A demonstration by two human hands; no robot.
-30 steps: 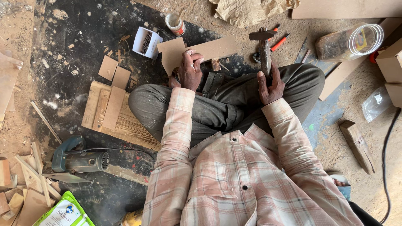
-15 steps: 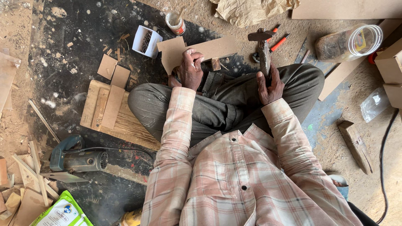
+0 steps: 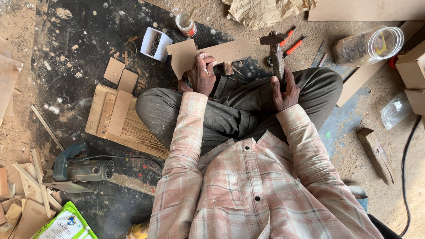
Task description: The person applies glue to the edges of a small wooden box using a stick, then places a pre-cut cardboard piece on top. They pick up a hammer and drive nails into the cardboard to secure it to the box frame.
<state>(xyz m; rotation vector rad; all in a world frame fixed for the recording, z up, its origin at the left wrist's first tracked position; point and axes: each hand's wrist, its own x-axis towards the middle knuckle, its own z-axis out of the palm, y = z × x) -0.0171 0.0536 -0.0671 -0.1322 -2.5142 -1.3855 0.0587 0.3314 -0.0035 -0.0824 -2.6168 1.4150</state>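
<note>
Head view, hammer (image 3: 276, 53) handle hidden by right hand (image 3: 284, 90)

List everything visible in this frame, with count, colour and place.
hammer: 1, dark, raised in right hand
board piece: 1, brown, held at left hand
white cup: 1, holds dark nails, upper floor
small jar: 1, top centre
plastic jar: 1, clear, lying top right
orange-handled tools: 2, beside hammer
wooden slab: 1, tan, left of knee, offcuts on it
power tool: 1, blue-grey, lower left
crumpled paper: 1, tan, top
wood block: 1, right floor
left hand: on board piece
right hand: grips hammer
</note>
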